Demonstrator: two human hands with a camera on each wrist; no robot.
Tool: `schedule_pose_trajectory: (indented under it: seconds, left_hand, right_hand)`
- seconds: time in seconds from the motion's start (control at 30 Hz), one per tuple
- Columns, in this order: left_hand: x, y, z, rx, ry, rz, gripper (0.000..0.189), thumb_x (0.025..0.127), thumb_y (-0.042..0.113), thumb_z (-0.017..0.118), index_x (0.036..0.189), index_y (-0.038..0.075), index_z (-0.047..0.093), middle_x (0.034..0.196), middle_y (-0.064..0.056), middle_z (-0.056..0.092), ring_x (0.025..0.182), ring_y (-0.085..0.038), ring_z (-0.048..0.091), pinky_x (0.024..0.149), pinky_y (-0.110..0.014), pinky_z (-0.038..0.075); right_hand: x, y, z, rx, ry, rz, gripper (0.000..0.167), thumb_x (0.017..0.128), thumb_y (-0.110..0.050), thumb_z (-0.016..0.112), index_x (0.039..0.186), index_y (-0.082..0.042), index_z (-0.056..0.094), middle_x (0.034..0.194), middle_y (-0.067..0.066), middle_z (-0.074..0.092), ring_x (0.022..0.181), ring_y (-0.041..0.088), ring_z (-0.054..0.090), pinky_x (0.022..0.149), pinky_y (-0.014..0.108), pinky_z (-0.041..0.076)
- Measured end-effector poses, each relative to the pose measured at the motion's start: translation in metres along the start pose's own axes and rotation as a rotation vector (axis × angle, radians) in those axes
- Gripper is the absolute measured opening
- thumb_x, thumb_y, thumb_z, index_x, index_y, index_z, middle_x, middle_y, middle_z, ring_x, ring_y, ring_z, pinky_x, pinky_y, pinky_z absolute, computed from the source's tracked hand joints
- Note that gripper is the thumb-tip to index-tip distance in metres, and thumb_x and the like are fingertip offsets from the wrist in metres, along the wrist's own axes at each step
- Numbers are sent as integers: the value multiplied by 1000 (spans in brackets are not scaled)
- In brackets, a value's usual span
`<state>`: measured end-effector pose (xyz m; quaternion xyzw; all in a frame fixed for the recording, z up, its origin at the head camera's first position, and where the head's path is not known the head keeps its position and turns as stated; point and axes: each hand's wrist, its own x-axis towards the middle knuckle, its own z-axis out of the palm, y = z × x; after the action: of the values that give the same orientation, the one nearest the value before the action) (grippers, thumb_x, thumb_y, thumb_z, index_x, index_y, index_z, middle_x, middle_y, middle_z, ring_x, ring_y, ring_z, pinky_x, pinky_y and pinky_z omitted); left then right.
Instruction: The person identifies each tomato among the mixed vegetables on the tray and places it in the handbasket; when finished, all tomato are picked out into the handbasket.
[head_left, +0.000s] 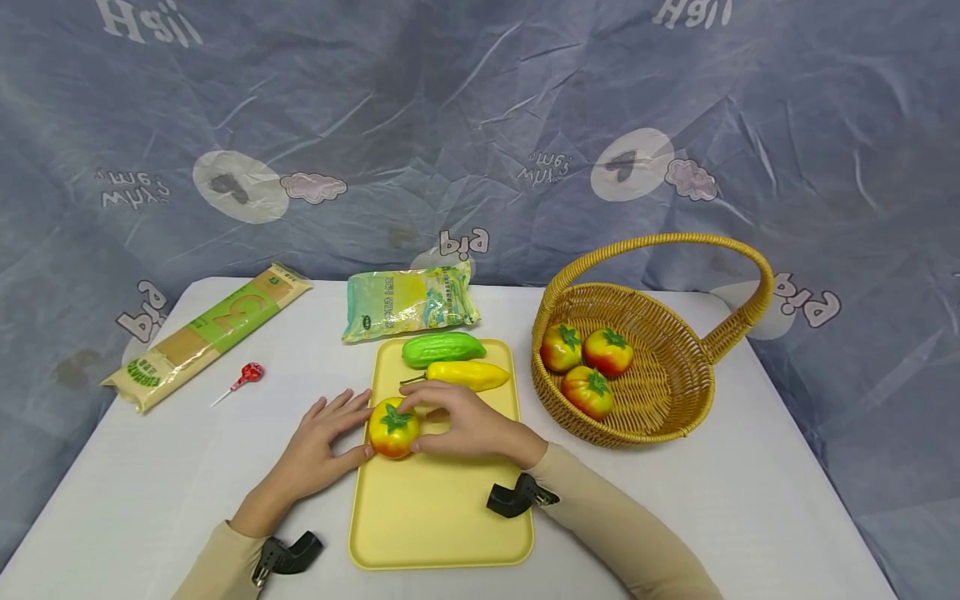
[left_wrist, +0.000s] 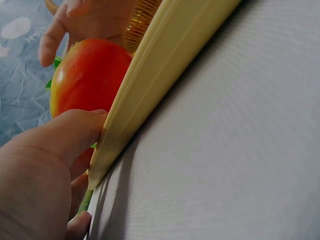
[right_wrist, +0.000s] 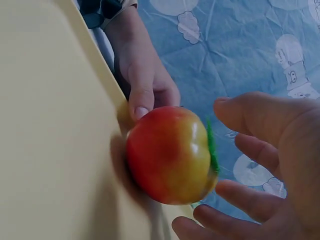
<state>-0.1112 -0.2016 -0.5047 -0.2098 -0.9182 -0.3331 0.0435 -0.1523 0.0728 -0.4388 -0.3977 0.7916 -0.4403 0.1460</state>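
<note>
A yellow-red tomato (head_left: 393, 427) with a green leafy top sits at the left edge of the yellow tray (head_left: 442, 525). My left hand (head_left: 330, 442) lies at its left side, fingers extended; the thumb (left_wrist: 82, 122) is at the tray's rim against the tomato. On the other side my right hand (head_left: 468, 423) spreads thumb and fingers near the tomato, and the right wrist view shows a gap between thumb and fruit. Behind the tomato on the tray lie a yellow pepper (head_left: 468, 376) and a green cucumber (head_left: 442, 349).
At the right stands a wicker basket (head_left: 675, 408) with a tall handle, holding three tomatoes (head_left: 588, 392). A green-yellow packet (head_left: 408, 302) lies behind the tray. To the left are a noodle packet (head_left: 210, 333) and a red lollipop (head_left: 251, 372).
</note>
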Motion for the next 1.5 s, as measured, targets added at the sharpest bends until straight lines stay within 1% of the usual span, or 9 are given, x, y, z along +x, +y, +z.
schedule_pose_trajectory:
  seconds: [0.13,0.23,0.37,0.53,0.7,0.9,1.13,1.37,1.5]
  left_hand:
    - [0,0,0,3,5,9,54,84,29,80,133,7,68,152,-12,56,144,-45,44,116,-74,23]
    - [0,-1,1,5,14,21,53,84,29,79,132,7,68,151,-12,57,143,-46,45,115,-74,24]
    - [0,-1,2,12,21,29,52,85,30,78,131,8,69,150,-13,57,142,-47,46,113,-74,25]
    - [1,0,1,9,6,12,54,85,30,79,132,7,68,151,-12,56,144,-46,44,115,-74,23]
    - [1,0,0,8,-7,4,55,85,30,79,133,7,67,152,-12,55,145,-45,43,116,-73,22]
    - [1,0,-1,11,-6,8,55,85,30,79,133,7,68,152,-12,55,145,-45,43,116,-73,22]
    - [1,-1,1,18,21,28,52,85,29,78,131,7,69,150,-12,57,143,-46,46,115,-73,24]
    - [1,0,1,11,15,30,51,86,30,78,132,9,69,150,-12,57,143,-46,46,115,-74,24]
    - [0,0,1,14,23,34,51,85,29,79,131,9,69,150,-12,58,142,-46,46,114,-74,25]
  right_hand:
    - [6,5,6,65,-15,34,40,85,-9,80,123,-9,67,154,19,50,145,31,48,107,38,54]
    - [8,7,9,49,-13,48,41,84,-13,81,123,-11,68,154,17,51,147,29,45,113,38,49]
    - [9,11,12,50,-26,65,42,84,-15,82,124,-13,68,157,15,48,149,28,42,114,33,47]
    - [10,13,15,65,-31,67,43,84,-15,80,125,-12,68,159,16,45,148,29,43,108,27,51]
    - [10,14,15,59,-23,65,44,84,-15,81,126,-13,67,159,16,45,147,29,44,108,28,51]
    - [9,16,15,137,-20,77,44,86,-13,81,127,-12,67,160,16,43,143,29,49,104,23,52]
    - [10,18,17,100,-17,57,44,85,-16,81,127,-12,68,158,15,45,147,29,44,107,25,51]
    - [10,20,20,77,-16,58,45,85,-16,81,127,-14,67,158,13,46,151,26,38,116,32,44]
    - [9,20,20,70,-28,58,44,86,-18,80,128,-15,66,159,12,46,153,26,36,117,33,43]
